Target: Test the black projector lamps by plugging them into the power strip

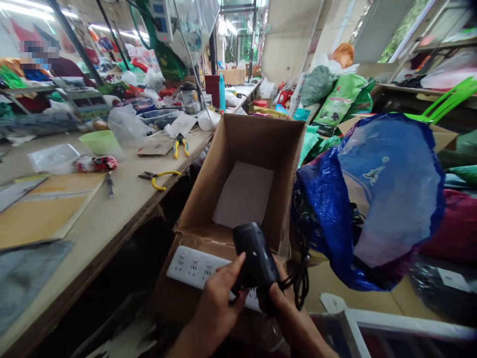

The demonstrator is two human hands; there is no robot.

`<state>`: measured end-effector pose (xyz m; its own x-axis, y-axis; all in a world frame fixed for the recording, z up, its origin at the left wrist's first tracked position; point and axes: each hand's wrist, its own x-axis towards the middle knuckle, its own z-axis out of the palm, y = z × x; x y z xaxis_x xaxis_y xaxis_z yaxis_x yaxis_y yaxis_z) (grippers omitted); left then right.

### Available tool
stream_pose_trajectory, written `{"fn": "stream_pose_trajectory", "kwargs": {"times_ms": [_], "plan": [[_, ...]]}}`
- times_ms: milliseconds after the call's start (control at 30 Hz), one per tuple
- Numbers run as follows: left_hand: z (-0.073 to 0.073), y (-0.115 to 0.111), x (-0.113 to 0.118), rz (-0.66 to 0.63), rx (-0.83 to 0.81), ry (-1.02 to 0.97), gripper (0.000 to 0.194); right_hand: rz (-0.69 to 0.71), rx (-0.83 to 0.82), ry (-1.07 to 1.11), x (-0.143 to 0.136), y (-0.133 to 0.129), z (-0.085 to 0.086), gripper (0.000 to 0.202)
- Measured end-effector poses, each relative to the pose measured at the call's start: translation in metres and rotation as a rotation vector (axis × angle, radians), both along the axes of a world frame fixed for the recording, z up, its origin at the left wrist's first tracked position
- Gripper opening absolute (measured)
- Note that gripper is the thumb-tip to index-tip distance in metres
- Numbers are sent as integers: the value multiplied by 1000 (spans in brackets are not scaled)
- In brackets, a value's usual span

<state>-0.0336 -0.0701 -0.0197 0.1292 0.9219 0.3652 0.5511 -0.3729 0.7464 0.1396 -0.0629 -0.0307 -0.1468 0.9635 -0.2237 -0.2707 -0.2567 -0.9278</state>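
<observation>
Black hair dryer [257, 256]: up in both hands, at the near edge of the box.
Left hand [223, 286]: holds the dryer's body, thumb on its side.
Right hand [288, 303]: grips it low down, near the handle.
Black cord [303, 281]: hangs in loops just beside the right hand.
Cardboard box [201, 186]: wide open, with a pale sheet [244, 194] on its floor.
White power strip [186, 263]: under the hands, which hide part of it, so I cannot tell if anything is plugged in.
Done: the dryer is in hand and the box is open.
Left: the dryer is not set down, so the job seems partway.
</observation>
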Motion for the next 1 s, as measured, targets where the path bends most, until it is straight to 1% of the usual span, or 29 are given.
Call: {"fn": "stream_pose_trajectory", "kwargs": {"times_ms": [67, 133, 167, 233, 367, 433, 500, 600, 667, 733, 800, 867, 933, 967, 1000], "plan": [[1, -7, 8, -13, 181, 221, 65, -15, -66, 189, -2, -1, -4, 45], [4, -12, 13, -3, 259, 352, 65, -18, -120, 327, -2, -3, -4, 32], [7, -13, 15, 1, 278, 375, 65, -5, -143, 369, -1, -3, -3, 28], [15, -12, 16, 9, 304, 350, 68, 24, -164, 404, 2, -4, -3, 27], [36, -7, 14, 6, 320, 287, 72, 69, -123, 379, 11, -2, -12, 31], [46, -5, 10, 13, 328, 278, 71, 97, -94, 350, 16, -1, -19, 34], [53, -4, 4, 52, 341, 289, 67, 149, -88, 328, 22, -2, -23, 39], [59, -4, -6, 93, 324, 332, 65, 225, -119, 336, 31, -8, -20, 51], [62, -5, -13, 69, 286, 334, 68, 264, -149, 361, 40, -12, -15, 61], [65, -4, -17, 10, 229, 308, 73, 297, -174, 366, 50, -11, -11, 72], [69, -2, -19, -99, 141, 271, 79, 364, -183, 321, 60, -6, -8, 82], [74, 3, -19, -275, 8, 243, 89, 454, -165, 239, 68, 3, -6, 90], [78, 9, -19, -486, -127, 209, 99, 520, -115, 191, 71, 10, -1, 93], [78, 12, -19, -572, -182, 178, 103, 522, -96, 185, 71, 11, 4, 92], [78, 15, -19, -627, -222, 136, 105, 503, -93, 189, 70, 11, 10, 89]]}}
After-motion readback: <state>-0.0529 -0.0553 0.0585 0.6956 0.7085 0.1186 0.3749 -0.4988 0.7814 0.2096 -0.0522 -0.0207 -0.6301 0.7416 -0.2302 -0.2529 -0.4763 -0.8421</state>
